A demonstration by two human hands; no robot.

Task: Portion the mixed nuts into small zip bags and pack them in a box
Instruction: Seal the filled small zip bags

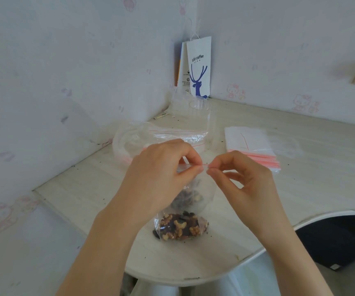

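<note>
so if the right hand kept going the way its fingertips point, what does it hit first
Probably the left hand, pinching the same red zip strip just across from it; depth looks matched.

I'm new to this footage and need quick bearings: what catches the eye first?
Centre frame, the left hand and right hand pinch the red zip strip of a small zip bag of nuts above the table. Just nearer the person a filled nut bag lies on the table; a stack of empty zip bags sits to the right, and a deer-printed paper bag stands in the far corner.
</note>
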